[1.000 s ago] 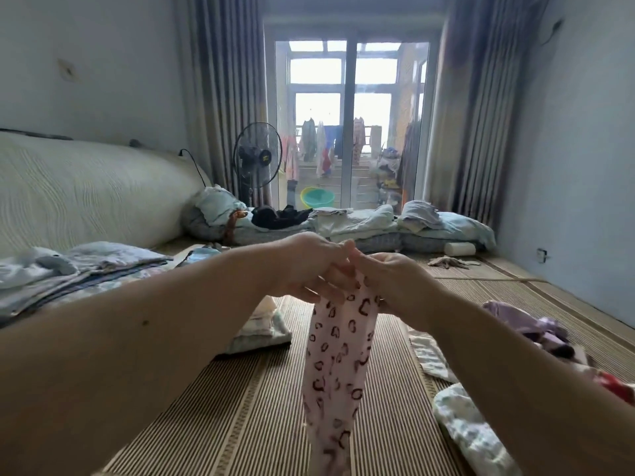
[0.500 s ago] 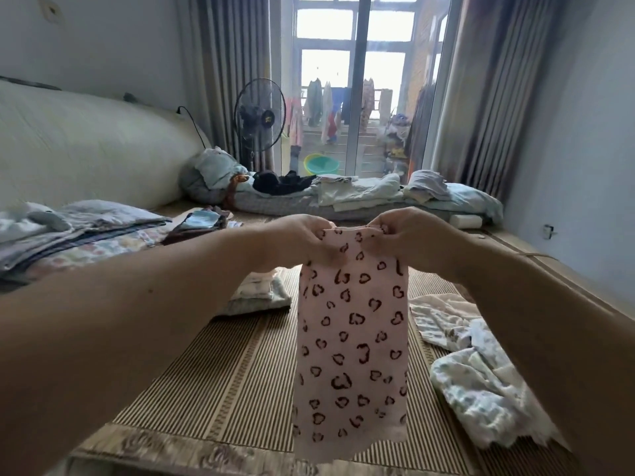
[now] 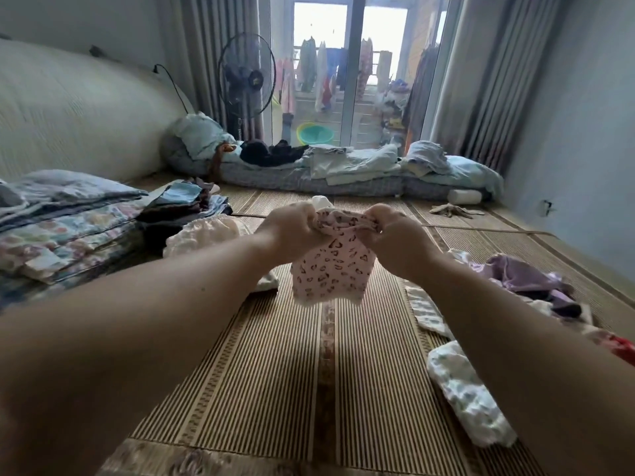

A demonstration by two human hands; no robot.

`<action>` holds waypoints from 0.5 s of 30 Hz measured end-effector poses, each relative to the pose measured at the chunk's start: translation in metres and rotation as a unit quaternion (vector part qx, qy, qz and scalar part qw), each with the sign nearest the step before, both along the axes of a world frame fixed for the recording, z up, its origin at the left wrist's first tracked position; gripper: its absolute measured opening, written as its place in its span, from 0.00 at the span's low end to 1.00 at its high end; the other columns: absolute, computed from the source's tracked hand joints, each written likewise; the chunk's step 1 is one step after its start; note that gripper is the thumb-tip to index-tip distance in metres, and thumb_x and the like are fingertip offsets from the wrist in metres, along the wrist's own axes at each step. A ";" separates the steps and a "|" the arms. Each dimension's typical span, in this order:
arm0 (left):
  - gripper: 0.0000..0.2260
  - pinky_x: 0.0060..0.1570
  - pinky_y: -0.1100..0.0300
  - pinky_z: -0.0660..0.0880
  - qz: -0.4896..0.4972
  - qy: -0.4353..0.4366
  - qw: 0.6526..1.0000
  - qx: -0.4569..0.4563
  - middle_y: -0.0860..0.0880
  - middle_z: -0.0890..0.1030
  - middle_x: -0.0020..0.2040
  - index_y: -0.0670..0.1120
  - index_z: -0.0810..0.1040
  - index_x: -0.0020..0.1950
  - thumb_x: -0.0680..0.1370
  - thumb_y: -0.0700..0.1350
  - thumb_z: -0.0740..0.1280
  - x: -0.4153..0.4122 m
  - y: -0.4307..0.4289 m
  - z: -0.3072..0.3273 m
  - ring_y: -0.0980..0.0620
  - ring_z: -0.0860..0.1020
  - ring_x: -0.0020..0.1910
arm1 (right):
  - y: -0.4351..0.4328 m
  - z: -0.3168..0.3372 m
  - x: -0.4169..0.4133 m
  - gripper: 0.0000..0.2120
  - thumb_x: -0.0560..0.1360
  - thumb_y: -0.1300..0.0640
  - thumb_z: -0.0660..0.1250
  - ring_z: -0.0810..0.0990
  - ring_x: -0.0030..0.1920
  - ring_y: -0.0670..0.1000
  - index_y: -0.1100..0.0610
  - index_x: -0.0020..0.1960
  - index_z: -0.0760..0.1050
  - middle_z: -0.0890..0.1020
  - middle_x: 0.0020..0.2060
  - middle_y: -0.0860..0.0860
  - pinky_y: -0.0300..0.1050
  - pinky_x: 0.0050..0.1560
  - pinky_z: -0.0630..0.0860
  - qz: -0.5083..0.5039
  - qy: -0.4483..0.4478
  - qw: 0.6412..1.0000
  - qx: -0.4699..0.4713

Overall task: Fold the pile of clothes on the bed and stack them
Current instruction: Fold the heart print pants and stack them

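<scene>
**Heart-print garment held up over the bed**

Head view: both forearms reach forward over the bed, and the hands meet near the middle of the frame. The left hand (image 3: 292, 230) has its grip clamped on the left end of the top edge of a pink heart-print garment (image 3: 331, 271). The right hand (image 3: 395, 237) has its grip clamped on the right end, fingers curled into the cloth. The hands are close together, so the top edge bunches between them. The garment hangs in the air below the hands, above the striped mat (image 3: 275, 372) (its lower hem looks clear of the mat).

To the left, beside the padded headboard (image 3: 68, 115), lies a folded stack (image 3: 68, 221) of flat pieces, with a cream ruffled piece (image 3: 206, 235) just beside it. To the right, loose clothes lie unfolded on the mat: a purple heap (image 3: 522, 276) and, nearer the camera, a white patterned cloth (image 3: 467, 396). At the far end, rumpled bedding (image 3: 343, 166) lies across the mat, and a standing fan (image 3: 247, 80) is behind it.
</scene>
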State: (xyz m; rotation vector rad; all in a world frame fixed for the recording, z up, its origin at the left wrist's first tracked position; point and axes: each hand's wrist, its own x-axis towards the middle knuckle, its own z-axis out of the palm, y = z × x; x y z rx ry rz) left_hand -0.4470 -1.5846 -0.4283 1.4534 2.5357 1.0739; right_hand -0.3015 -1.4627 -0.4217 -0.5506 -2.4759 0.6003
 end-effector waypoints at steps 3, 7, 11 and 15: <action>0.12 0.33 0.65 0.65 0.014 0.074 0.996 -0.053 0.56 0.74 0.37 0.51 0.72 0.43 0.72 0.56 0.70 0.002 -0.010 -0.035 0.56 0.72 0.36 | -0.011 -0.037 0.011 0.07 0.78 0.50 0.63 0.74 0.37 0.45 0.53 0.50 0.74 0.77 0.39 0.46 0.36 0.35 0.67 0.017 -0.022 1.000 0.005; 0.07 0.41 0.62 0.73 -0.039 0.056 0.985 -0.160 0.57 0.73 0.36 0.52 0.71 0.43 0.75 0.53 0.67 0.029 -0.045 -0.120 0.56 0.73 0.39 | -0.036 -0.117 0.050 0.06 0.76 0.47 0.66 0.72 0.29 0.39 0.48 0.45 0.73 0.74 0.32 0.43 0.31 0.27 0.64 0.050 -0.081 0.995 -0.026; 0.06 0.39 0.72 0.69 -0.102 0.046 0.969 -0.221 0.59 0.74 0.44 0.54 0.76 0.44 0.75 0.55 0.68 0.058 -0.091 -0.202 0.61 0.72 0.43 | -0.059 -0.191 0.089 0.07 0.72 0.44 0.69 0.69 0.43 0.41 0.43 0.40 0.72 0.72 0.36 0.40 0.35 0.40 0.68 0.058 -0.190 0.978 -0.069; 0.06 0.41 0.81 0.63 -0.159 0.077 0.965 -0.192 0.58 0.78 0.49 0.55 0.76 0.46 0.77 0.56 0.64 0.062 -0.114 -0.212 0.64 0.71 0.49 | -0.064 -0.207 0.100 0.10 0.73 0.49 0.70 0.72 0.32 0.38 0.41 0.37 0.70 0.76 0.33 0.43 0.32 0.33 0.68 0.106 -0.239 0.950 -0.169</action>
